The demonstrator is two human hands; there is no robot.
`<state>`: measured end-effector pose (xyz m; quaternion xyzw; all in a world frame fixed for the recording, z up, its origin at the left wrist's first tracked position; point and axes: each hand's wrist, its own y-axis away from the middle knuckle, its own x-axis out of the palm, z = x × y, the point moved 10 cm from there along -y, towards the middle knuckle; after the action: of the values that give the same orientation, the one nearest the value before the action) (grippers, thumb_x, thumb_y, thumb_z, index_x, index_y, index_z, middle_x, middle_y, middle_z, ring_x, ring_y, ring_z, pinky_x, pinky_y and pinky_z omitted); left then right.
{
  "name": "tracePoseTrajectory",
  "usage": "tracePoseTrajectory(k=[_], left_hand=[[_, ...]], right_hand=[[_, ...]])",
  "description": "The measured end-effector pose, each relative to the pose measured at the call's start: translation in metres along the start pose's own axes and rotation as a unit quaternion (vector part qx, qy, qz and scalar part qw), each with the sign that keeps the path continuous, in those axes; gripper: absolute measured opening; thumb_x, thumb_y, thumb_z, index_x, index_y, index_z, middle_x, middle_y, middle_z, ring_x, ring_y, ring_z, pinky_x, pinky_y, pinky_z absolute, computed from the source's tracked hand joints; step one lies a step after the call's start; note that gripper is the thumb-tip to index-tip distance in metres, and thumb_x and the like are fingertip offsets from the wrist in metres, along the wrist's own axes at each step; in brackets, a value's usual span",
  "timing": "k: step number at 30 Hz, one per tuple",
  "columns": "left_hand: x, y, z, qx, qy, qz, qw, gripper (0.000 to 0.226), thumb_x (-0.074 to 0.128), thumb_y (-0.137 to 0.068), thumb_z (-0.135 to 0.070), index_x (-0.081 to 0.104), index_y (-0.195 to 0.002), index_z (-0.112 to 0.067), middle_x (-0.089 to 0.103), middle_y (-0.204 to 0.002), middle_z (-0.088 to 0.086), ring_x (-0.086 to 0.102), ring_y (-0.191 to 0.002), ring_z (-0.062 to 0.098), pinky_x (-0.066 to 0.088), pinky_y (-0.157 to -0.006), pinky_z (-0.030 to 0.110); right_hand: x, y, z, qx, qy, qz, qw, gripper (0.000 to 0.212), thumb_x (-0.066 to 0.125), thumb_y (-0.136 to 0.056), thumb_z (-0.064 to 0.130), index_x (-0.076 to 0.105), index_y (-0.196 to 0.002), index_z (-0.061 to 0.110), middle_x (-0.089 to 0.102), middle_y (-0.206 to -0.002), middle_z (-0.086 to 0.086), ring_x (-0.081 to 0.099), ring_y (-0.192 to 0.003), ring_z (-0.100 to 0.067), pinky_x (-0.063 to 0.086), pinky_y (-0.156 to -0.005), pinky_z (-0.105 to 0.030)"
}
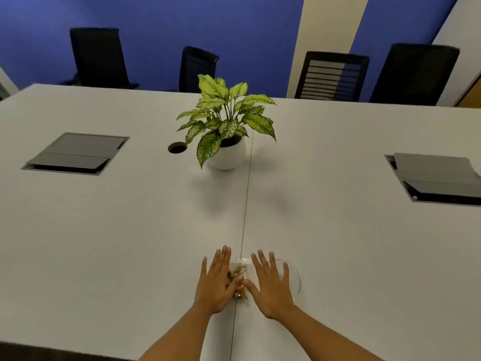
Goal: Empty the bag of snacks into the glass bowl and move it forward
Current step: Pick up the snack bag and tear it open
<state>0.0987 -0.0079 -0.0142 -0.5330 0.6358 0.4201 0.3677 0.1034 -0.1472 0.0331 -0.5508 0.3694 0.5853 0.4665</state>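
On the white tabletop point(130, 243) near the front edge, both hands are open and flat: left hand point(214, 285) partly over the clear crinkly bag of snacks point(239, 278), right hand point(270, 287) over the round glass bowl point(294, 280) just beside it. Bag looks full, so nothing's poured or moved yet.

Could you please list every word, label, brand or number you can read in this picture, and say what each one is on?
None can be read.
Bag of snacks: clear, between the left hand and right hand; the wrappers inside are too small and blurred.
Glass bowl, plant pot, table: no print visible.
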Motion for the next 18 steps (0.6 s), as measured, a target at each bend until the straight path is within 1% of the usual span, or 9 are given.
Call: tracePoseTrajectory(k=[2, 3, 4, 8, 9, 11, 14, 16, 18], left_hand=[[0.006, 0.003, 0.004, -0.011, 0.001, 0.017, 1.0, 0.074, 0.017, -0.095, -0.06, -0.02, -0.147, -0.022, -0.017, -0.16, -0.008, -0.019, -0.147, 0.012, -0.014, -0.119, 0.042], [0.011, 0.004, 0.006, -0.019, -0.008, 0.03, 0.999, 0.075, 0.018, -0.096, -0.059, -0.019, -0.147, -0.021, -0.016, -0.161, -0.007, -0.019, -0.147, 0.012, -0.014, -0.119, 0.042], [0.018, 0.006, 0.01, -0.029, -0.011, 0.041, 0.999, 0.075, 0.018, -0.096, -0.059, -0.019, -0.148, -0.02, -0.016, -0.161, -0.006, -0.019, -0.147, 0.012, -0.014, -0.118, 0.042], [0.028, 0.003, 0.011, -0.057, -0.004, 0.07, 0.996, 0.074, 0.018, -0.097, -0.057, -0.014, -0.151, -0.018, -0.014, -0.163, -0.002, -0.012, -0.15, 0.016, -0.01, -0.12, 0.045], [0.031, 0.0, 0.011, -0.066, 0.001, 0.076, 0.995, 0.074, 0.018, -0.097, -0.057, -0.013, -0.151, -0.019, -0.012, -0.163, -0.001, -0.011, -0.15, 0.018, -0.008, -0.121, 0.046], [0.036, -0.002, 0.012, -0.087, 0.001, 0.093, 0.992, 0.073, 0.019, -0.096, -0.059, -0.012, -0.152, -0.023, -0.005, -0.164, 0.0, -0.006, -0.151, 0.022, -0.006, -0.121, 0.05], [0.039, -0.005, 0.013, -0.127, 0.001, 0.113, 0.985, 0.071, 0.024, -0.095, -0.06, -0.006, -0.153, -0.031, 0.008, -0.164, 0.0, 0.007, -0.151, 0.03, -0.003, -0.118, 0.056], [0.037, -0.007, 0.012, -0.162, 0.019, 0.11, 0.98, 0.072, 0.031, -0.095, -0.057, 0.0, -0.154, -0.031, 0.013, -0.163, 0.0, 0.016, -0.149, 0.031, 0.002, -0.118, 0.058], [0.035, -0.008, 0.011, -0.198, 0.04, 0.1, 0.974, 0.075, 0.039, -0.093, -0.054, 0.005, -0.154, -0.026, 0.017, -0.163, 0.001, 0.024, -0.146, 0.029, 0.009, -0.118, 0.058]], right_hand=[[0.002, 0.001, -0.004, 0.007, 0.01, 0.021, 1.0, 0.068, 0.022, -0.094, 0.061, 0.052, -0.139, 0.02, 0.033, -0.15, -0.001, 0.002, -0.15, -0.017, -0.003, -0.109, -0.047], [0.006, 0.002, -0.007, 0.011, 0.007, 0.034, 0.999, 0.07, 0.018, -0.095, 0.061, 0.051, -0.14, 0.02, 0.033, -0.15, -0.002, -0.001, -0.15, -0.017, -0.004, -0.109, -0.047], [0.014, 0.005, -0.009, 0.008, 0.01, 0.05, 0.999, 0.072, 0.014, -0.095, 0.062, 0.048, -0.142, 0.019, 0.032, -0.151, -0.002, -0.012, -0.149, -0.016, -0.005, -0.11, -0.047], [0.031, 0.008, -0.014, 0.007, -0.012, 0.08, 0.997, 0.081, 0.008, -0.09, 0.069, 0.027, -0.153, 0.022, 0.006, -0.158, 0.0, -0.028, -0.145, -0.011, -0.016, -0.11, -0.047], [0.03, 0.008, -0.015, 0.01, -0.011, 0.078, 0.997, 0.081, 0.005, -0.09, 0.069, 0.029, -0.152, 0.021, 0.011, -0.159, -0.001, -0.035, -0.141, -0.009, -0.016, -0.109, -0.047], [0.029, 0.009, -0.018, 0.019, -0.006, 0.073, 0.997, 0.079, 0.007, -0.093, 0.065, 0.042, -0.147, 0.019, 0.035, -0.155, -0.004, -0.037, -0.141, -0.01, -0.012, -0.109, -0.046], [0.029, 0.008, -0.017, 0.02, -0.004, 0.069, 0.997, 0.076, 0.011, -0.094, 0.063, 0.045, -0.145, 0.019, 0.042, -0.152, -0.005, -0.037, -0.141, -0.012, -0.011, -0.109, -0.046], [0.033, 0.006, -0.014, 0.01, -0.006, 0.074, 0.997, 0.073, 0.012, -0.095, 0.063, 0.038, -0.149, 0.021, 0.033, -0.157, -0.004, -0.039, -0.14, -0.012, -0.015, -0.109, -0.046], [0.043, 0.005, -0.012, 0.003, -0.025, 0.11, 0.994, 0.072, 0.014, -0.093, 0.064, 0.018, -0.154, 0.026, 0.013, -0.163, -0.002, -0.047, -0.133, -0.007, -0.024, -0.108, -0.045]])
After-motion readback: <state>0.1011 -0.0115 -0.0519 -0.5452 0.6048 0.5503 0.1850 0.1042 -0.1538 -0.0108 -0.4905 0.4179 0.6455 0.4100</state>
